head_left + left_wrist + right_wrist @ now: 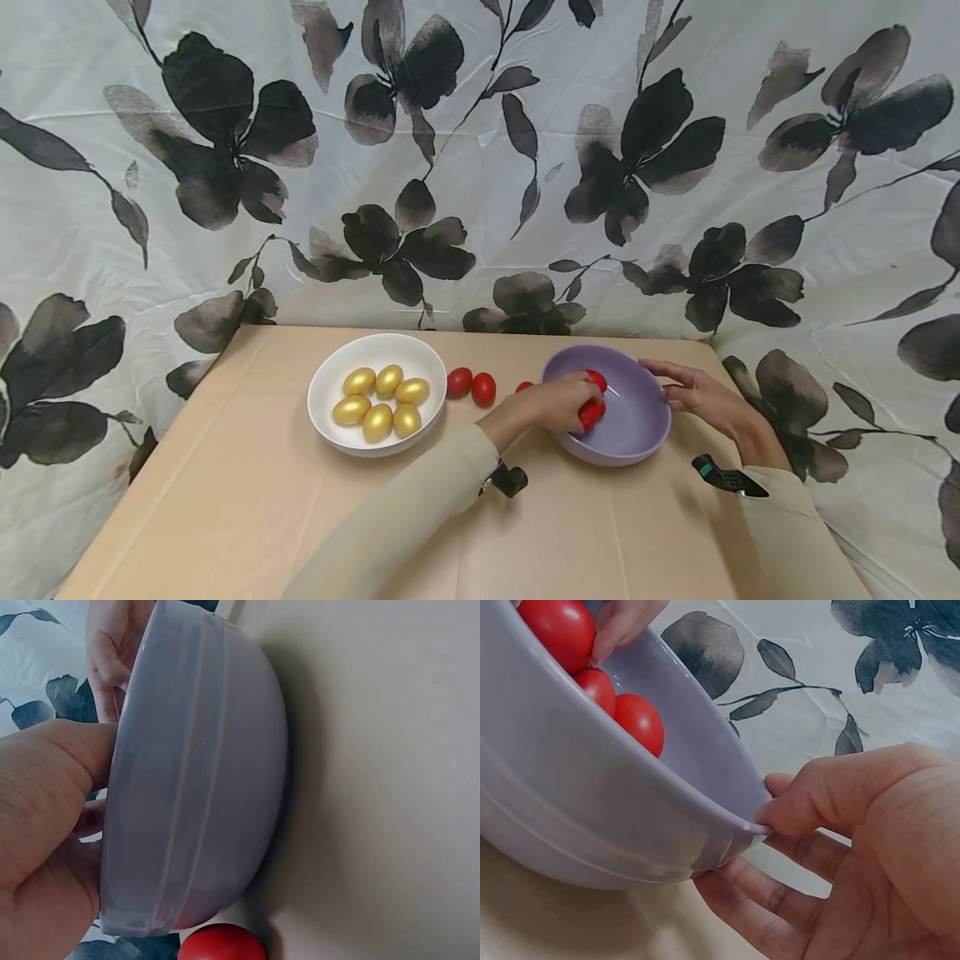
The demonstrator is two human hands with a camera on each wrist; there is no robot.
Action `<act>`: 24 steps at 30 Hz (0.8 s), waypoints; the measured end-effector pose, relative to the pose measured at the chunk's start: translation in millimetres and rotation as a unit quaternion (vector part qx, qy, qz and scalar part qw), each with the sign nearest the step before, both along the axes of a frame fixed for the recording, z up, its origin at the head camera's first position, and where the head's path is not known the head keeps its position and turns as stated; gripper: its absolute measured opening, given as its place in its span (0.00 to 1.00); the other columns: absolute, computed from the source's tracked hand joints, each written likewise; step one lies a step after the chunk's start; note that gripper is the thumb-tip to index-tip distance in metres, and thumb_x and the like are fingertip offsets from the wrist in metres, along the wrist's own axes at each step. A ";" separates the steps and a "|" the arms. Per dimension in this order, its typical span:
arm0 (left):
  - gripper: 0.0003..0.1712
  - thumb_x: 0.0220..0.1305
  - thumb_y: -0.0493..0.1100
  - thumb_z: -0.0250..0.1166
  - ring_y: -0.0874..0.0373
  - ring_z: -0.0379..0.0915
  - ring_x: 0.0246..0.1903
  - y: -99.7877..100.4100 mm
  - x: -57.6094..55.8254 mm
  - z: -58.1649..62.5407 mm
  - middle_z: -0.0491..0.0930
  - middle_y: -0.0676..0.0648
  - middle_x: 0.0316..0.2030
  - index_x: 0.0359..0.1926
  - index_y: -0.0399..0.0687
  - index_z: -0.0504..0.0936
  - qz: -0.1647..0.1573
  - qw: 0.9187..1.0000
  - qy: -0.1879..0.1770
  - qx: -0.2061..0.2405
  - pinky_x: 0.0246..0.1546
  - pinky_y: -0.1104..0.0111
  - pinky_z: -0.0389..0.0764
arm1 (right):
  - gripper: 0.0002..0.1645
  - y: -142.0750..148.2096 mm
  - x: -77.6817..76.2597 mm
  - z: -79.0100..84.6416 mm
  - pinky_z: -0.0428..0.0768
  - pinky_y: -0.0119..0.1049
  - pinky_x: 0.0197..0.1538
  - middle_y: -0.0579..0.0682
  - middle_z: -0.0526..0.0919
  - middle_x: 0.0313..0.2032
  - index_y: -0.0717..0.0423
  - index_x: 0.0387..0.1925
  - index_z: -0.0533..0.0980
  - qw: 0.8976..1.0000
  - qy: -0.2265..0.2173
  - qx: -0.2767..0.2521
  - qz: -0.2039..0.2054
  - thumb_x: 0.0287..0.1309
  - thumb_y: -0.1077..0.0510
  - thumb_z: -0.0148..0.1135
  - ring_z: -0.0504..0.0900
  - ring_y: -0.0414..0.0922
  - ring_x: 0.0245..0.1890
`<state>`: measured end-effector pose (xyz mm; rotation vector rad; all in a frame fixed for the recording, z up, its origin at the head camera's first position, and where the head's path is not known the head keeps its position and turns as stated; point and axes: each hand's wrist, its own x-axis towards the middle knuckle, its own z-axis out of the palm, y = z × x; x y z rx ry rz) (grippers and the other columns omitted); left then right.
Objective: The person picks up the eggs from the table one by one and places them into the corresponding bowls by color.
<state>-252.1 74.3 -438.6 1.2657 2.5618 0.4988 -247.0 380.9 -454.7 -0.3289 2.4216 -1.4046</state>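
A purple bowl (637,417) stands at the right of the table. My left hand (558,402) reaches over its near-left rim and pinches a glossy red egg (559,630) inside, its fingertips partly hidden. Two more red eggs lie lower in the bowl, one being the red egg (639,724) against the wall. On the bowl's right side, my right hand (701,398) grips the rim, thumb on top and fingers beneath, as the right wrist view shows. Close outside the bowl, a red egg (221,943) rests on the table.
A white bowl (321,408) holding several golden eggs (377,422) stands to the left. Two red eggs (483,389) lie on the table just right of it. Behind the table (300,500) hangs a floral cloth (525,208).
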 end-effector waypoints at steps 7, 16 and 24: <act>0.30 0.55 0.41 0.77 0.62 0.68 0.54 1.8 0.5 0.1 0.74 0.52 0.54 0.59 0.49 0.80 -0.002 1.000 0.001 -0.010 0.46 0.79 0.78 | 0.36 0.4 -0.6 0.1 0.82 0.39 0.58 0.60 0.59 0.76 0.52 0.76 0.62 1.000 -0.002 -0.001 0.001 0.70 0.58 0.59 0.76 0.58 0.64; 0.28 0.58 0.40 0.76 0.63 0.69 0.54 0.7 4.3 1.7 0.76 0.52 0.53 0.60 0.49 0.81 -0.004 1.000 -0.008 -0.022 0.48 0.78 0.79 | 0.36 0.2 -1.2 0.1 0.81 0.49 0.61 0.60 0.59 0.76 0.51 0.76 0.62 1.000 0.001 0.003 0.001 0.70 0.58 0.58 0.73 0.64 0.66; 0.26 0.59 0.39 0.74 0.61 0.71 0.55 -13.2 -0.7 6.1 0.78 0.50 0.54 0.60 0.47 0.81 -0.024 0.999 -0.003 0.027 0.53 0.79 0.77 | 0.36 -0.7 -0.7 1.7 0.79 0.55 0.62 0.61 0.59 0.76 0.50 0.76 0.62 1.000 0.000 0.007 -0.003 0.69 0.59 0.58 0.72 0.66 0.66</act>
